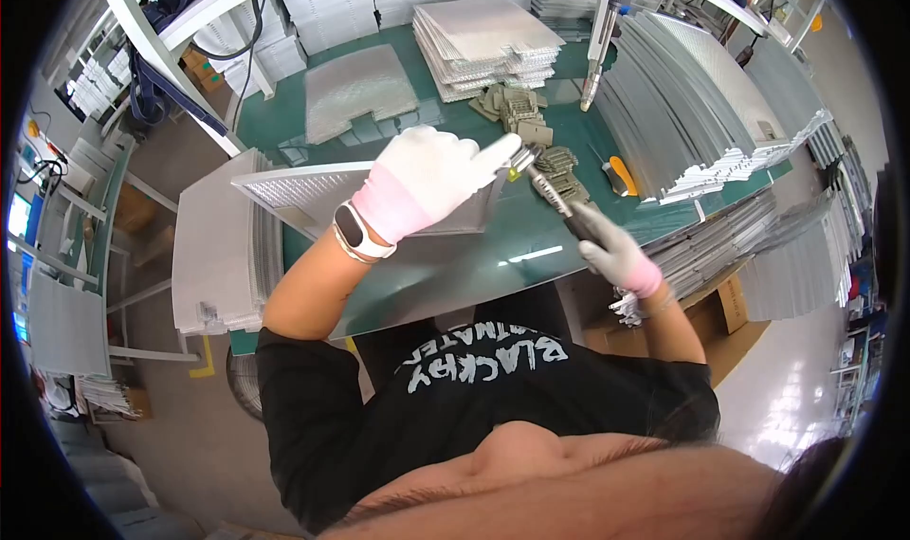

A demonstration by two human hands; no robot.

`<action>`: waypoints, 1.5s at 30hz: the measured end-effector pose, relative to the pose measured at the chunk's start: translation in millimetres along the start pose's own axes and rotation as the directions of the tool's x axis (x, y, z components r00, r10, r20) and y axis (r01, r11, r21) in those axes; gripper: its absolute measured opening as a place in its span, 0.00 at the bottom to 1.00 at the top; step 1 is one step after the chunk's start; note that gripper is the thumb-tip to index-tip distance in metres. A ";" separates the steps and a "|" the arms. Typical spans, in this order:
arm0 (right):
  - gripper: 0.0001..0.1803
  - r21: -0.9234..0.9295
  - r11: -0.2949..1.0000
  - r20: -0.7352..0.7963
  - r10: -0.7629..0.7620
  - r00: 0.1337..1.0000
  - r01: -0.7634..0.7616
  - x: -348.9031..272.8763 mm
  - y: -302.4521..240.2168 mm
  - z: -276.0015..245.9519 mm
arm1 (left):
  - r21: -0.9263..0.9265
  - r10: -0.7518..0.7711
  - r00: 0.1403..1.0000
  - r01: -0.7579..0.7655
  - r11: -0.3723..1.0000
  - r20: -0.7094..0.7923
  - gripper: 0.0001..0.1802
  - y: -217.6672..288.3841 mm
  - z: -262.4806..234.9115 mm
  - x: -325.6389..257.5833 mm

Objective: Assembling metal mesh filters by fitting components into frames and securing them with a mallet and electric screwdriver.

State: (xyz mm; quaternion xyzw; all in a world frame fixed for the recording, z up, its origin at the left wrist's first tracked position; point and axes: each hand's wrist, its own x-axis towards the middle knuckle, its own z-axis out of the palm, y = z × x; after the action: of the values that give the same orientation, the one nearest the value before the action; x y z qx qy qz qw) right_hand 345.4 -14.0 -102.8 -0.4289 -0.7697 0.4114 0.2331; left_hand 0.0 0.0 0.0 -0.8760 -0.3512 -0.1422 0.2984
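My left hand [422, 180], in a white glove with a pink cuff, is over a perforated light-grey panel [303, 191] that stands tilted on the green table. Its index finger reaches to the metal head of a hand tool; the other fingers are curled, and what they may pinch is hidden. A small yellow-green bit [514, 174] shows at the fingertip. My right hand [616, 253], gloved alike and slightly blurred, closes round the black handle of this wrench-like tool [550, 193]. Just beyond the tool lie olive-grey moulded parts [559, 167] in a loose pile.
A flat perforated sheet [358, 90] lies far left on the table [398, 298]. Stacked panels stand at the back [483, 37], right [678, 104] and left [213, 246]. A power screwdriver [603, 42] hangs over the table. An orange-handled cutter [621, 176] lies near the right stack.
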 end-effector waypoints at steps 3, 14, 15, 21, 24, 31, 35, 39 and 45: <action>0.35 -0.106 0.975 -0.084 -0.203 0.976 0.194 -12.1 -57.5 -33.7 | -0.092 -0.035 0.991 0.023 0.995 -0.127 0.16 -6.9 3.5 -1.6; 0.35 -0.686 0.580 0.027 -0.584 0.812 0.439 -7.0 -116.0 -54.1 | -0.168 -0.425 0.830 0.391 0.905 -0.362 0.22 29.8 29.7 14.0; 0.35 -0.685 0.579 0.030 -0.583 0.812 0.441 -7.2 -120.2 -56.7 | -0.169 -0.429 0.828 0.394 0.903 -0.360 0.22 32.1 33.4 15.1; 0.33 -0.507 0.755 -0.291 -0.605 0.741 0.417 -13.2 -133.2 -69.5 | -0.180 -0.510 0.754 0.482 0.858 -0.414 0.19 36.1 41.3 16.5; 0.34 -0.557 0.724 -0.208 -0.597 0.775 0.407 -7.1 -119.4 -56.0 | -0.186 -0.517 0.735 0.488 0.853 -0.439 0.18 37.9 40.8 21.1; 0.35 -0.488 0.833 -0.067 -0.334 0.940 0.261 16.5 5.2 7.7 | -0.288 -0.474 0.736 0.377 0.880 -0.483 0.17 39.9 42.5 17.0; 0.33 -0.673 0.739 -0.041 0.016 0.999 -0.040 51.4 23.1 47.1 | -0.324 -0.472 0.704 0.346 0.880 -0.531 0.17 40.4 46.3 19.0; 0.36 -0.894 0.414 -0.289 -0.826 0.483 0.173 89.7 -90.4 -10.4 | -0.309 -0.468 0.680 0.352 0.884 -0.564 0.17 41.6 50.2 15.4; 0.48 -0.205 0.674 -0.710 -0.602 0.366 0.710 176.7 -239.0 -130.8 | -0.251 -0.463 0.680 0.393 0.885 -0.569 0.18 43.4 55.8 24.7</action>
State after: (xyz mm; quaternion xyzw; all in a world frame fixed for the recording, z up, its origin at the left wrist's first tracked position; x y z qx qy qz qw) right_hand 234.0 123.2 169.7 -0.1947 -0.6840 0.1274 0.6914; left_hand 50.2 22.9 -50.6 -0.6892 -0.4218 -0.5032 0.3065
